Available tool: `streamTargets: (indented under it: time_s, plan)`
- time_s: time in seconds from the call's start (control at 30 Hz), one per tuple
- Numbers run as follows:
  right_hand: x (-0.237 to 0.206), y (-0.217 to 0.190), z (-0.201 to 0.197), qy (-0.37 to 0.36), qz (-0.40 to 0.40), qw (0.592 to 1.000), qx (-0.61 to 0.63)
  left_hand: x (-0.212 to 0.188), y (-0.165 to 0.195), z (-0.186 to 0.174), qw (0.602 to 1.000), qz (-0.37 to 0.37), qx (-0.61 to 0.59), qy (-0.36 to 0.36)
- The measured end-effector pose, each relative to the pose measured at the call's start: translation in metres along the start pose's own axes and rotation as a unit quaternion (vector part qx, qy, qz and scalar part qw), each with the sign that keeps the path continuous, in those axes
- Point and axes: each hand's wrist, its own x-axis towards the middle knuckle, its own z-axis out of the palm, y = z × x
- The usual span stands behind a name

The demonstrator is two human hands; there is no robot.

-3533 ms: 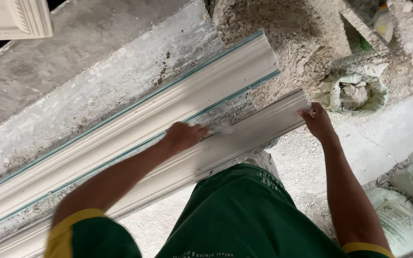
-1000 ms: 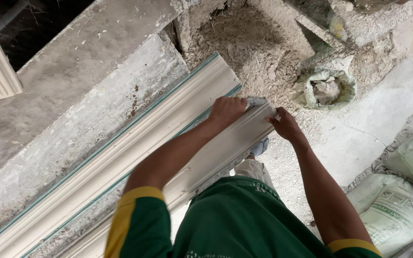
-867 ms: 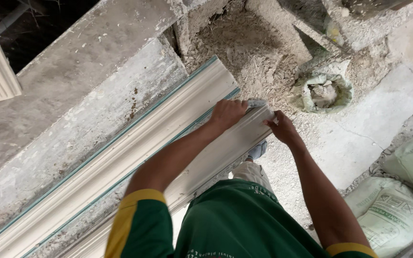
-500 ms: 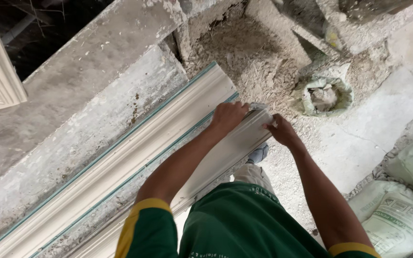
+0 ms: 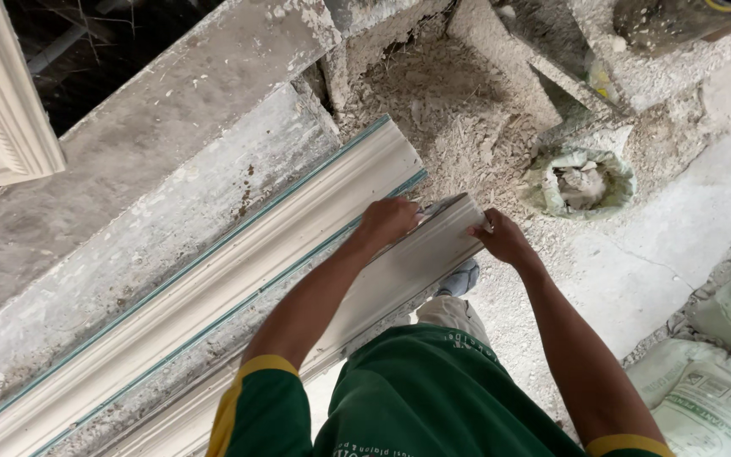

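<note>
Head view looks down on a near moulding [image 5: 416,267], a long white strip lying slantwise on a plaster-crusted bench [image 5: 129,245]. A far moulding [image 5: 239,262] with a teal edge lies just beside it, parallel, on the side away from the person. The left hand [image 5: 388,222] rests on top of the near moulding close to its end, fingers curled down on it; whether they pinch anything I cannot tell. The right hand [image 5: 503,240] grips that end from the outer side, fingers closed on its corner. Beyond that end, on the rubble-strewn floor, sits a bucket [image 5: 583,180] caked with plaster. Sacks [image 5: 712,398] lie to the person's right of the moulding's end.
</note>
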Motion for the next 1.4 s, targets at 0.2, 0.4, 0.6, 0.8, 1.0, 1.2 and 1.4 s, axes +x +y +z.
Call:
streamTargets:
  time_s: [0.2, 0.4, 0.6, 0.8, 1.0, 1.2, 1.4]
  plan:
    - [-0.004, 0.004, 0.006, 0.005, 0.025, 0.999, 0.037, -0.022, 0.008, -0.007, 0.996, -0.083, -0.026, -0.029]
    - [0.001, 0.001, 0.004, -0.004, -0.013, 1.0, 0.023, -0.046, -0.014, -0.023, 0.889, -0.297, -0.29, -0.193]
    - [0.0, -0.004, 0.005, -0.007, -0.01, 1.0, 0.025, -0.07, -0.032, -0.023, 0.848, -0.383, -0.308, -0.197]
    - [0.0, -0.008, 0.006, 0.012, -0.037, 0.998, 0.04, -0.088, -0.034, -0.058, 0.864, -0.365, -0.248, -0.24]
    - [0.004, -0.016, -0.001, -0.012, -0.05, 0.998, 0.032, -0.077, 0.025, -0.019, 0.982, -0.169, 0.074, -0.04]
    - [0.004, -0.018, -0.001, -0.024, -0.036, 0.999, -0.009, -0.117, 0.024, 0.019, 0.966, -0.12, 0.202, 0.106]
    - [0.012, 0.002, 0.001, -0.074, -0.028, 0.995, -0.063, -0.202, 0.034, 0.023, 0.944, -0.253, 0.171, 0.129]
